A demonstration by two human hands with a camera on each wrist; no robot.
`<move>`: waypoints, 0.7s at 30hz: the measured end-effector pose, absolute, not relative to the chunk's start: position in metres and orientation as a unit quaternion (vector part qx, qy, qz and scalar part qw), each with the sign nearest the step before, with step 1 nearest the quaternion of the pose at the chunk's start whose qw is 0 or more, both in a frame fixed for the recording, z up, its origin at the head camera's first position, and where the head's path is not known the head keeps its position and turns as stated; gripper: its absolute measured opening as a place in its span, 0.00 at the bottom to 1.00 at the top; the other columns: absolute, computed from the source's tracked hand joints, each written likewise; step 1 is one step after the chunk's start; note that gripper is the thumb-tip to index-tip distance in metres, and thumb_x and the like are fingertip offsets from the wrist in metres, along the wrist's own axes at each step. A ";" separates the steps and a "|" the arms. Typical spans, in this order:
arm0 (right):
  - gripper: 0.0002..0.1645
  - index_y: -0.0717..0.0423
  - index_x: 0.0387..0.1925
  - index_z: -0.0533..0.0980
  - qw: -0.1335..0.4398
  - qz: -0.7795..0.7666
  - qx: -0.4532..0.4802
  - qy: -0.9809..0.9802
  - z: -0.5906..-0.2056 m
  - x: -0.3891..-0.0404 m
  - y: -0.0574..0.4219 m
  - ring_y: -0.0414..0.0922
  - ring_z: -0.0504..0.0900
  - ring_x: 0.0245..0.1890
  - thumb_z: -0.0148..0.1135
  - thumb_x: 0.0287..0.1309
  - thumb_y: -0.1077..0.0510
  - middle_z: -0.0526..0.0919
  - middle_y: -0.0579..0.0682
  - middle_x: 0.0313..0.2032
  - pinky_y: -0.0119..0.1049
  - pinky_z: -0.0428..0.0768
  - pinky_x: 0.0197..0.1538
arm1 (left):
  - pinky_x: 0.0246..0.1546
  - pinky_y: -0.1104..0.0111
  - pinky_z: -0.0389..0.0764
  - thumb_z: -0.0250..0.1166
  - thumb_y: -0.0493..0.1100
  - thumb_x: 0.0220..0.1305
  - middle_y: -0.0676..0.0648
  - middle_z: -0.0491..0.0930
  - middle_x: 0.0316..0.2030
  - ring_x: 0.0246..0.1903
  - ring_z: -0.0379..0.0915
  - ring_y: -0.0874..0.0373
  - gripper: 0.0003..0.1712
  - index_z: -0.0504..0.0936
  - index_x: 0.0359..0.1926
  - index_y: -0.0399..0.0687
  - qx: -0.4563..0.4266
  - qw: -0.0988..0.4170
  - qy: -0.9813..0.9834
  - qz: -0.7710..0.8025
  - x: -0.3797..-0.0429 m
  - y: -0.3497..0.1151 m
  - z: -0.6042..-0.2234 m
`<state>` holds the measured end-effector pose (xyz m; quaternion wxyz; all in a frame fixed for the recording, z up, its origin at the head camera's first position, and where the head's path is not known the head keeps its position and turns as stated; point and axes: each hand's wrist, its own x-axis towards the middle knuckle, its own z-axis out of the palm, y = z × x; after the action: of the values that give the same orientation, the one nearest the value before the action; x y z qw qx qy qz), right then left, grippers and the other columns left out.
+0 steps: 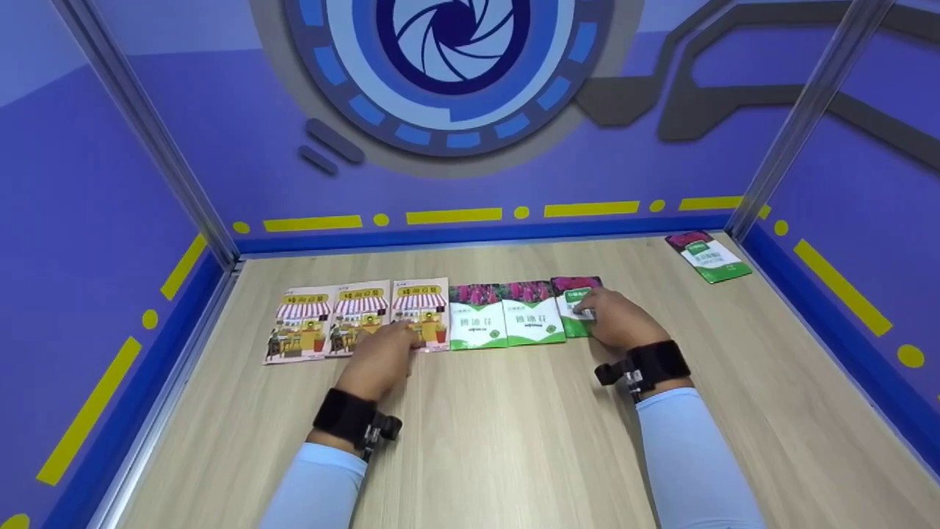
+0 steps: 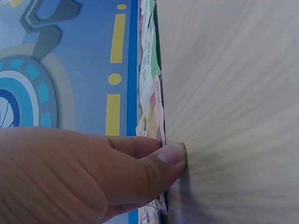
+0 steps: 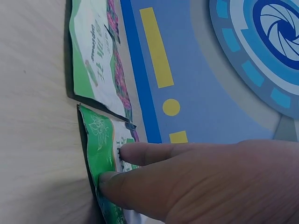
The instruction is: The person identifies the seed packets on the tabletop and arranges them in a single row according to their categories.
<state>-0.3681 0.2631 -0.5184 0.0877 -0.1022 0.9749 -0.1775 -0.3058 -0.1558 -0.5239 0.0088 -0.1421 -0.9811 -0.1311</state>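
Note:
Three pink seed packets with striped shop awnings lie in a row at the left; the rightmost pink packet is under the fingertips of my left hand. In the left wrist view the left thumb is at its near edge. To the right follow two white-and-green packets with pink flowers. At the row's right end lies a green-and-white packet with a magenta top. My right hand touches its face with thumb and index finger, the fingers fairly straight; part of it is hidden.
Another magenta-topped green-and-white packet lies askew in the back right corner. The wooden table is bounded by printed blue-purple panels at the back and on both sides. Metal posts stand at the back corners.

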 end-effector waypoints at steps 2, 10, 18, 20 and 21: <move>0.30 0.52 0.65 0.82 0.088 -0.177 -0.106 0.974 -0.519 -0.368 0.263 0.62 0.74 0.73 0.58 0.64 0.72 0.77 0.61 0.69 0.62 0.71 0.74 | 0.49 0.47 0.77 0.79 0.31 0.47 0.49 0.88 0.53 0.49 0.84 0.46 0.23 0.92 0.44 0.56 -0.144 0.011 -0.981 -0.131 -0.306 -0.156 -0.525; 0.25 0.54 0.63 0.82 0.078 -0.178 -0.118 0.974 -0.520 -0.368 0.264 0.63 0.75 0.71 0.61 0.66 0.68 0.79 0.62 0.67 0.63 0.71 0.74 | 0.55 0.44 0.76 0.77 0.29 0.48 0.47 0.84 0.65 0.58 0.83 0.44 0.27 0.92 0.50 0.57 -0.142 -0.003 -0.979 -0.143 -0.307 -0.157 -0.525; 0.23 0.56 0.61 0.84 0.076 -0.183 -0.131 0.971 -0.520 -0.369 0.265 0.63 0.76 0.70 0.66 0.65 0.66 0.79 0.62 0.67 0.62 0.73 0.73 | 0.55 0.42 0.76 0.77 0.30 0.48 0.46 0.83 0.66 0.58 0.83 0.44 0.25 0.92 0.48 0.56 -0.146 0.006 -0.980 -0.138 -0.305 -0.157 -0.524; 0.22 0.57 0.60 0.84 0.073 -0.184 -0.140 0.970 -0.520 -0.369 0.266 0.64 0.76 0.70 0.67 0.64 0.65 0.80 0.63 0.66 0.61 0.74 0.72 | 0.53 0.43 0.77 0.77 0.30 0.50 0.47 0.85 0.64 0.56 0.84 0.45 0.23 0.92 0.47 0.56 -0.148 0.011 -0.980 -0.134 -0.305 -0.157 -0.525; 0.22 0.57 0.59 0.84 0.072 -0.184 -0.144 0.970 -0.520 -0.370 0.266 0.64 0.76 0.70 0.68 0.64 0.65 0.80 0.63 0.66 0.61 0.74 0.72 | 0.52 0.43 0.77 0.76 0.30 0.51 0.48 0.85 0.62 0.55 0.84 0.45 0.22 0.92 0.45 0.56 -0.148 0.013 -0.980 -0.132 -0.305 -0.157 -0.525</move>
<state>-0.3696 0.2659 -0.5201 0.0718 -0.1437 0.9697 -0.1840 -0.3050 -0.1566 -0.5247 0.0126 -0.1477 -0.9800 -0.1324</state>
